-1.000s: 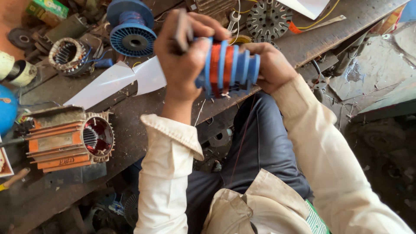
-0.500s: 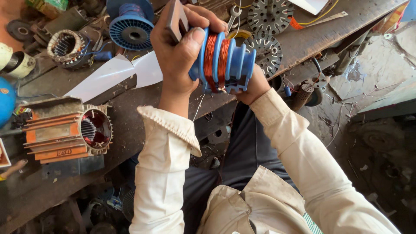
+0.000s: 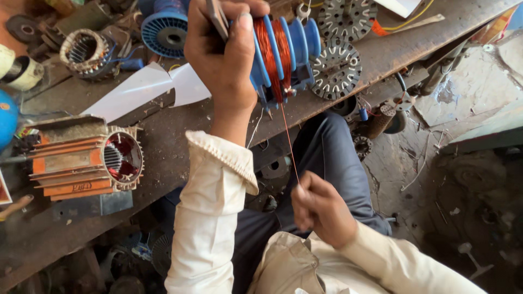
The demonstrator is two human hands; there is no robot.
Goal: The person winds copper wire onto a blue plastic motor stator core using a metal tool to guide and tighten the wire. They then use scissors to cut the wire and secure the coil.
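Observation:
My left hand [image 3: 223, 60] is raised over the bench and shut around a blue stepped winding former [image 3: 291, 41] with copper wire wound in its grooves. A flat grey piece [image 3: 219, 19] sticks up between its fingers. One thin strand of copper wire [image 3: 290, 147] runs straight down from the former to my right hand [image 3: 321, 209]. That hand is low, close to my chest, and pinches the strand's end between closed fingers. My cream sleeves and dark trousers fill the lower middle.
On the worn workbench [image 3: 180, 147] lie an orange finned motor housing [image 3: 81, 163], a wound stator [image 3: 81, 51], a blue spool [image 3: 163, 30], white paper [image 3: 141, 90] and two toothed lamination discs [image 3: 335, 68]. Scrap parts litter the floor [image 3: 436, 163] at right.
My right hand has let go of the former and dropped toward my chest, drawing out a strand of copper wire. My left hand still holds the former, slightly higher.

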